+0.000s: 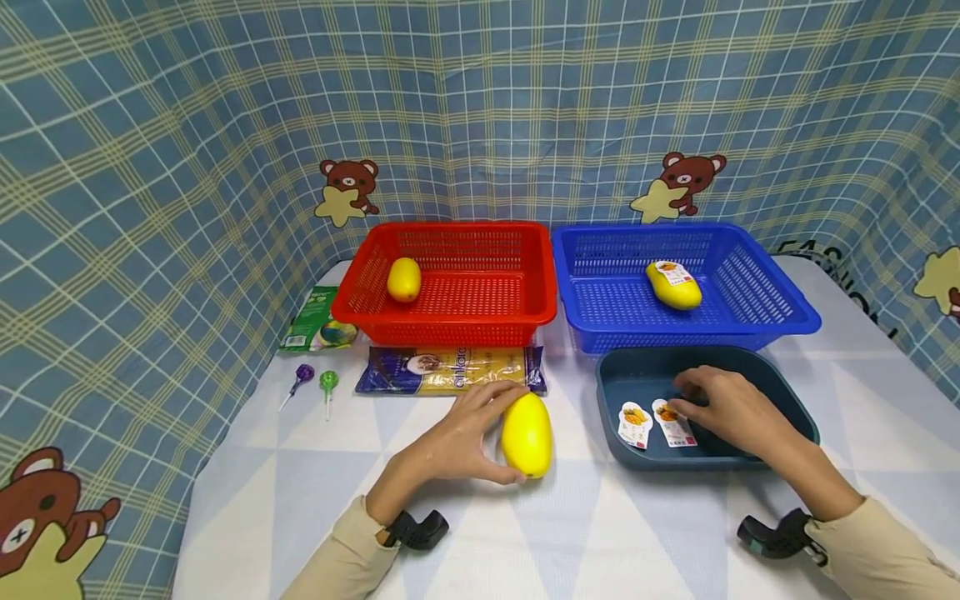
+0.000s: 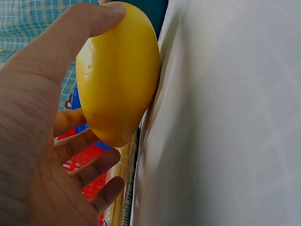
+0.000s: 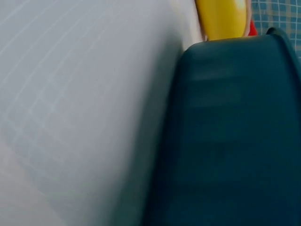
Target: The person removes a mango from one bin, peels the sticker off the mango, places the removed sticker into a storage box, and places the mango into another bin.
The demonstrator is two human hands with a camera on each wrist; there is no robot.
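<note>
Left hand (image 1: 457,442) around mango (image 1: 527,434) (loosely)

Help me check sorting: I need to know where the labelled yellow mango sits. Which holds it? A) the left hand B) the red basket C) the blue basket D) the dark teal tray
C: the mango with a label lies inside the blue basket, while the one in the red basket looks bare.

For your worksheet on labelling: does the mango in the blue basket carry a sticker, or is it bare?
Labelled. The mango lying in the blue basket has a white sticker with red print on its upper end.
</note>
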